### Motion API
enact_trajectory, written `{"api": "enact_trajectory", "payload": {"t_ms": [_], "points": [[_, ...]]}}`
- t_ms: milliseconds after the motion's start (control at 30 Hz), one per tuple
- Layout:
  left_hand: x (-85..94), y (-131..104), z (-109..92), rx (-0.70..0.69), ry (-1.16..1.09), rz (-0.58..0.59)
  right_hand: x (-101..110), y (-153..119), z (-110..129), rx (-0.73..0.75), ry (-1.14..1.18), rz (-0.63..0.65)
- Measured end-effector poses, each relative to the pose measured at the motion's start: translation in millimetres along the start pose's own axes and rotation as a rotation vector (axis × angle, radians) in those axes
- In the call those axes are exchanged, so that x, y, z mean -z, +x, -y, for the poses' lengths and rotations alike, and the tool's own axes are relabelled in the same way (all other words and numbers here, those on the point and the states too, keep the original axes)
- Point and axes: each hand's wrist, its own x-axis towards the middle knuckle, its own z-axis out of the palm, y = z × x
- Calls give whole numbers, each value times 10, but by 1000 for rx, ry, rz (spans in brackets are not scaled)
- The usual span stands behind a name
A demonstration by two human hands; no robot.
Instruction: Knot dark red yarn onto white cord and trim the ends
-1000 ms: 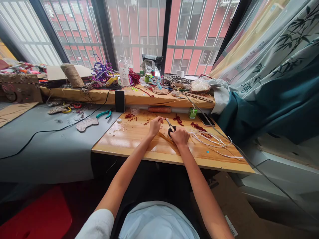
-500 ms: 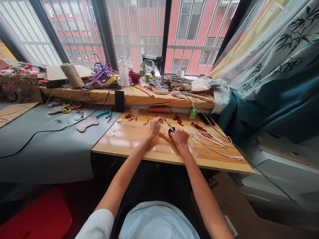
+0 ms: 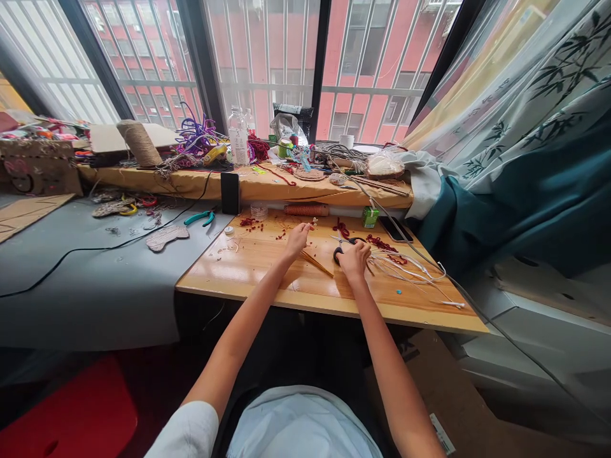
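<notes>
My left hand (image 3: 296,240) is closed in a pinch above the wooden board. A small whitish piece (image 3: 314,221) sticks up from its fingertips, too small to name. To the right, low over the board, my right hand (image 3: 354,259) is closed on a pair of scissors (image 3: 338,253) with black handles. Their blades are spread and point left, apart from the left hand. Between my hands lies a thin golden-brown, stick-like tool (image 3: 317,263). Dark red cord pieces (image 3: 341,229) and a dark red twisted bundle (image 3: 380,242) lie beyond the scissors.
White cords (image 3: 413,275) spread right of my right hand. A phone (image 3: 395,229) and a small green box (image 3: 370,217) stand at the back right. Teal pliers (image 3: 200,218) lie on the grey table, left. A cluttered ledge (image 3: 267,186) runs along the back.
My right hand has moved right with the scissors, away from my left hand, and the blades have spread apart. A whitish piece now shows at my left fingertips.
</notes>
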Motion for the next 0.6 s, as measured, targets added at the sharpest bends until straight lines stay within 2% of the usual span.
{"api": "enact_trajectory", "payload": {"t_ms": [133,233,400,600], "points": [[-3,-2,-14,21,-62,31,26,9,-5,67,46,-23],[-1,3,-22,20,-103,41,74,-7,41,182,80,-11],[-7,-1,-41,-2,-175,67,124,-82,140,412,127,92],[-3,-28,-63,-35,-239,121,156,-162,181,591,106,260]]}}
